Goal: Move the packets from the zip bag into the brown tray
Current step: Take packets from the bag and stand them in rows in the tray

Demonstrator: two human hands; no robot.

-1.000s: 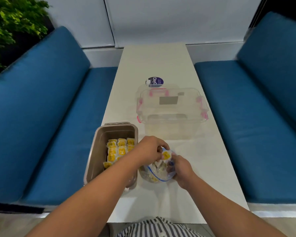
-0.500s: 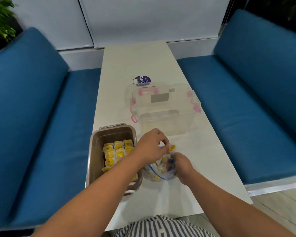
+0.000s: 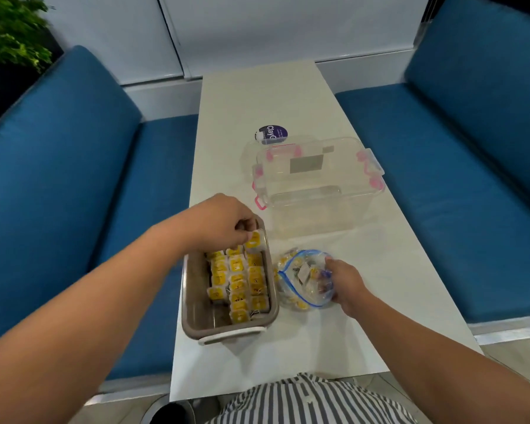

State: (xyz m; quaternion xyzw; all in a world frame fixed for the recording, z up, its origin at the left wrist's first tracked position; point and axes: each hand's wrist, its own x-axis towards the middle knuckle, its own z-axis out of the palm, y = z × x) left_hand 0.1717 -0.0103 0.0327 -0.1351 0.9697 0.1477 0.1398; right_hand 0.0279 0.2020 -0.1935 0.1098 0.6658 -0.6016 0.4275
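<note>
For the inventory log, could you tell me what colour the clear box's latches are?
The latches are pink; the head view shows them.

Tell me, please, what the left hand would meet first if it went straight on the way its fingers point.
Probably the rows of packets in the brown tray, just below the packet the left hand pinches; depth unclear.

Bright, even indoor light, seemingly from above, a little cool. Only faint, soft shadows on the counter around the clear box. Small glints on the zip bag. Bends strongly toward the edges; slightly soft everywhere, blurrier at the plant.
</note>
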